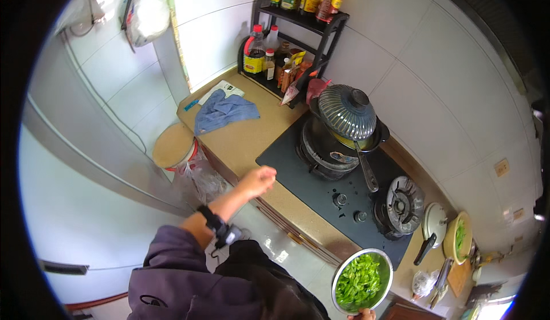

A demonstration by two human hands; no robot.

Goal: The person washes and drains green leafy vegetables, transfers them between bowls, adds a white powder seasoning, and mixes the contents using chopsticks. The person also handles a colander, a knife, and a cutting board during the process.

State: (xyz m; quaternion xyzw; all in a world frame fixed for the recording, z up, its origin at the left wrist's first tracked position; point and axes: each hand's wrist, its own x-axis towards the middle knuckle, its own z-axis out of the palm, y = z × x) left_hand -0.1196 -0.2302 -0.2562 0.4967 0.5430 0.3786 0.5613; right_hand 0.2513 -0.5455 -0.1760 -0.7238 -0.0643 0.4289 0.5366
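My left hand [258, 181] is raised near the counter's front edge, left of the black gas hob [292, 161]. Its fingers are curled in; whether they hold something small cannot be told. At the bottom right, my right hand [363, 315] grips the rim of a steel bowl [389, 272] holding cut green vegetables [359, 282]. On the back left burner stands a dark pot [328, 146] with a ribbed glass lid [347, 111] tilted on it. A metal utensil handle [366, 169] sticks out from under the lid. The right burner [401, 207] has no pot on it.
A black rack [300, 21] of sauce bottles stands behind a blue cloth [225, 111]. To the right lie a pressure cooker lid [435, 221], a yellow bowl of greens [467, 238], a plastic bag [424, 282] and a wooden board [459, 277]. A lidded bin [174, 146] stands at the counter's left end.
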